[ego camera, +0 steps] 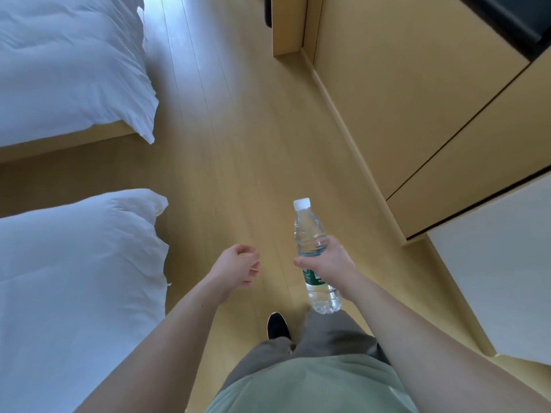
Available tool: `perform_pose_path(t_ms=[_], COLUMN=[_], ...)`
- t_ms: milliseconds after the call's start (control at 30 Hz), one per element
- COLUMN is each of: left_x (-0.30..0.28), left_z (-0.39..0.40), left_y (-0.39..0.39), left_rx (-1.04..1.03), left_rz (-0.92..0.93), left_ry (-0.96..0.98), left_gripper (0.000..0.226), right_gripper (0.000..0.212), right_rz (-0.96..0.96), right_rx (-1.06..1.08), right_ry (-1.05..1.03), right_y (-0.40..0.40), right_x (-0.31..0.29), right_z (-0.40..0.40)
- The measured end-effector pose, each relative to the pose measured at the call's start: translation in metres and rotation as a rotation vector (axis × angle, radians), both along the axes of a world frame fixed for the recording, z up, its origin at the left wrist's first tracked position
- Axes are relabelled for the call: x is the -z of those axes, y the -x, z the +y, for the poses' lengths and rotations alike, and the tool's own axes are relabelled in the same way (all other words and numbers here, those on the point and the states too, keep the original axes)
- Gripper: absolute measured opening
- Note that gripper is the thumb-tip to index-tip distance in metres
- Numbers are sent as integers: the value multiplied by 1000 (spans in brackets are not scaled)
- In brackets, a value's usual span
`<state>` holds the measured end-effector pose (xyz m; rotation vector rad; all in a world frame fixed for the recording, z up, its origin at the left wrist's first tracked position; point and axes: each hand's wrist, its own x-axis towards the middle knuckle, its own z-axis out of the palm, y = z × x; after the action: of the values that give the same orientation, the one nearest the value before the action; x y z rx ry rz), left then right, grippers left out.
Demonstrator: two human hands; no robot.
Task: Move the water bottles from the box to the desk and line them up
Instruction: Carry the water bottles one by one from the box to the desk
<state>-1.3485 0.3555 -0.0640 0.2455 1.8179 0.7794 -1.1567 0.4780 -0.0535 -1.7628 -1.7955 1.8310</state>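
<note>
A person carries a water bottle (311, 248) over the wooden floor (238, 150) between two beds and a cabinet.

The right hand (328, 263), lower centre, wraps the bottle's middle, hiding most of its green label; the white cap tilts toward the top of the frame. The left hand (238, 268) hangs loosely curled, holding nothing. White bedding (68, 64) is cut off at the left edge, the wooden cabinet (417, 84) at the right. One dark shoe (278, 326) shows below.

Bottle label (310, 275) mostly hidden — right hand (326, 263) covers it.
</note>
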Motion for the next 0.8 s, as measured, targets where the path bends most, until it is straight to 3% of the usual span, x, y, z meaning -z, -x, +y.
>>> perform_pose_path(t_ms=[200,800], left_x=[6,-2], left_z=[54,302], left_y=[53,225], left_rx=[-11,-151], left_rz=[19,30], left_ry=[13,27], left_gripper=[19,20], right_gripper=[61,54], right_rz=[-5,-3], right_rx=[-52,-224], right_ry=[-5,31], right_y=[65,265], right_x=[1,15], right_z=[63,332])
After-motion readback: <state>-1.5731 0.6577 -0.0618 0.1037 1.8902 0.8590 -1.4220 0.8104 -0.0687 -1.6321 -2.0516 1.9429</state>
